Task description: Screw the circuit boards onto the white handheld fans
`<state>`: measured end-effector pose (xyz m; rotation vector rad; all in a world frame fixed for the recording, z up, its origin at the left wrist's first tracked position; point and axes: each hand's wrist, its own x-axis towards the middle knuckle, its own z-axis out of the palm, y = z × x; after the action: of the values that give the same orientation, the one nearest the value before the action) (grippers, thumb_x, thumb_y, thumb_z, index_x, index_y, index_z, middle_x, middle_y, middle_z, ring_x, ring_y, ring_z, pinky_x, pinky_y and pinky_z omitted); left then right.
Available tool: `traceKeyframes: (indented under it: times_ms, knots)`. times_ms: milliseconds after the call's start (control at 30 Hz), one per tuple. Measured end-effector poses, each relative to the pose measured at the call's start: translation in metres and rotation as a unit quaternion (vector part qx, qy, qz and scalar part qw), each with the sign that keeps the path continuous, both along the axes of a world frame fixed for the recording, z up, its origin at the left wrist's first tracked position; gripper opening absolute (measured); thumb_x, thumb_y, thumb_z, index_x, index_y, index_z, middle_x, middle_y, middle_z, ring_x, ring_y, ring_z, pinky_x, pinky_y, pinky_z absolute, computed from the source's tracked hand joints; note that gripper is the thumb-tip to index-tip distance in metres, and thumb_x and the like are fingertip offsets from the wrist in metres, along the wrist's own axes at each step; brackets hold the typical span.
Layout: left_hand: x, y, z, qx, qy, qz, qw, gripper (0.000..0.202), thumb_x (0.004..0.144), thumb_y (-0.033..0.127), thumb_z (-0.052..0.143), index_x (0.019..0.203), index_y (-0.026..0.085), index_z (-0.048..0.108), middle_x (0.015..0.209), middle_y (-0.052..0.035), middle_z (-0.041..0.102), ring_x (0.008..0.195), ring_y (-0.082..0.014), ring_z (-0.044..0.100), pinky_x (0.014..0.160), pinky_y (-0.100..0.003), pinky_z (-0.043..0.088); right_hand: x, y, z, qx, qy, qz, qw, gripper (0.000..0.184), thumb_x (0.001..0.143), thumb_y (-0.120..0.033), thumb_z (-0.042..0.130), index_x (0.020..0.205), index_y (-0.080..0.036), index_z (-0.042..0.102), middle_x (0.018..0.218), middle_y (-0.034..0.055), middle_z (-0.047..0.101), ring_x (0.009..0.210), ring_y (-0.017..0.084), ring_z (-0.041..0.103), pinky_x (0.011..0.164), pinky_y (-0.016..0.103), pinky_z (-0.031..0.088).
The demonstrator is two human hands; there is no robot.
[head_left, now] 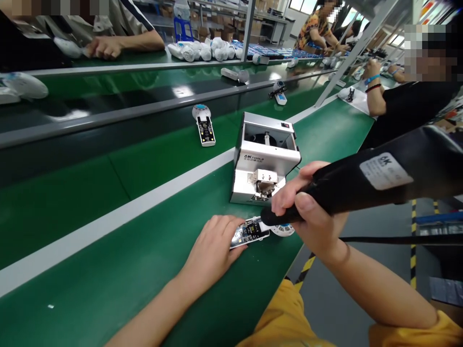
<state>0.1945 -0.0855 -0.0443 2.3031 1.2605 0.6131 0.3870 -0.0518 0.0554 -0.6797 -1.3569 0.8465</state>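
Note:
My left hand (211, 243) presses down on a white handheld device with an exposed circuit board (250, 233), which lies on the green conveyor belt (90, 270). My right hand (307, 207) grips a black electric screwdriver (379, 178), and its tip end sits at the board. The device's round white head (282, 230) sticks out beyond the screwdriver. Just behind my hands stands a silver OK TOOLS screw feeder (265, 159). A similar open device (205, 127) lies further up the belt.
Another device (278, 92) lies further along the belt. Beyond a metal rail, a co-worker's hand (104, 46) works near a row of white device parts (204, 49). Seated co-workers line the belt at the right and far end. A black cable (398, 239) runs from the screwdriver area across the right side.

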Motion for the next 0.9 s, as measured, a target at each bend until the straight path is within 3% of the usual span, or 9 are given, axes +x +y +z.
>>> traceKeyframes:
  times_ms: [433,567,667,800,900]
  knots:
    - [0.001,-0.002,-0.002,-0.004,0.001,-0.005,1.000,0.045,0.088,0.021,0.076,0.127,0.020,0.053,0.120,-0.0081,0.064,0.106,-0.0289,0.056,0.091,-0.044,0.051,-0.012,0.010,-0.018,-0.034,0.057,0.043,0.997,0.022,0.088,-0.018,0.072,0.101,-0.025,0.056,0.068,-0.0053,0.063,0.051,0.016,0.061,0.048,0.030,0.052]
    - [0.001,-0.002,-0.002,-0.006,0.003,-0.010,1.000,0.045,0.089,0.023,0.075,0.127,0.020,0.052,0.119,-0.0084,0.063,0.106,-0.0296,0.056,0.090,-0.045,0.051,-0.013,0.012,-0.019,-0.026,0.051,0.063,0.996,0.026,0.087,-0.014,0.072,0.107,-0.025,0.058,0.069,-0.0051,0.064,0.053,0.016,0.060,0.050,0.031,0.051]
    - [0.000,-0.002,-0.002,-0.009,0.009,-0.008,1.000,0.045,0.088,0.021,0.076,0.126,0.021,0.052,0.119,-0.0080,0.063,0.106,-0.0298,0.056,0.090,-0.046,0.051,-0.008,0.012,-0.006,-0.014,0.023,0.052,0.998,0.028,0.088,-0.014,0.071,0.112,-0.024,0.058,0.070,-0.0045,0.066,0.054,0.017,0.061,0.054,0.035,0.051]
    - [0.000,-0.002,-0.002,-0.007,0.010,-0.010,1.000,0.046,0.087,0.020,0.076,0.126,0.022,0.052,0.119,-0.0073,0.063,0.105,-0.0295,0.056,0.089,-0.046,0.052,-0.002,0.017,0.025,0.055,0.047,-0.046,0.996,0.027,0.086,-0.022,0.073,0.109,-0.023,0.059,0.064,-0.0052,0.065,0.048,0.017,0.057,0.050,0.037,0.050]
    - [0.000,-0.002,-0.003,-0.006,0.010,-0.009,1.000,0.047,0.087,0.019,0.077,0.126,0.022,0.051,0.119,-0.0075,0.063,0.105,-0.0294,0.056,0.089,-0.046,0.052,-0.005,0.026,0.037,0.100,0.055,-0.105,0.988,0.026,0.080,-0.023,0.077,0.100,-0.026,0.060,0.060,-0.0070,0.061,0.044,0.016,0.054,0.046,0.036,0.050]
